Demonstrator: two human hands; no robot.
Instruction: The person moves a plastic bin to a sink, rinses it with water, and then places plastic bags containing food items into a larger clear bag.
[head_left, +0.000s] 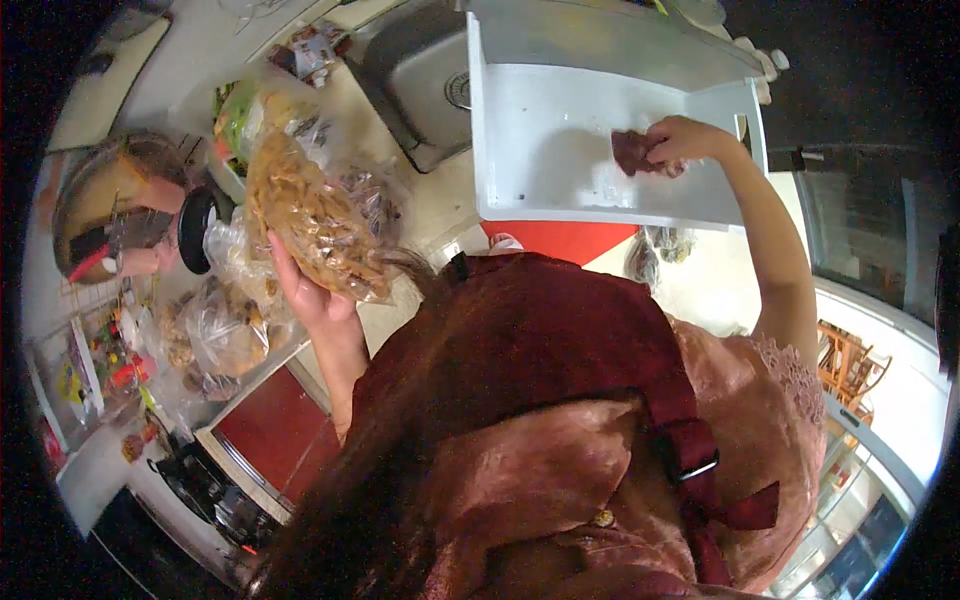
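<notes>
My left hand (319, 296) is on the left, its fingers behind a clear plastic bag (311, 217) of brown, dried-looking food, which it holds up over the counter. On the right, my right hand (686, 139) reaches into a white plastic drawer or bin (555, 180) and grips a dark reddish-brown cloth (634, 152) against its inner surface. Small dark specks and wet-looking spots show on that surface. The bin lies partly over the steel sink.
A steel sink (412, 82) lies beyond the counter. More filled plastic bags (221, 330) crowd the left side, near a large glass lid or bowl (112, 202). Some dark bags (652, 255) rest low at the right, below the bin. A red cabinet front (277, 427) is at lower left.
</notes>
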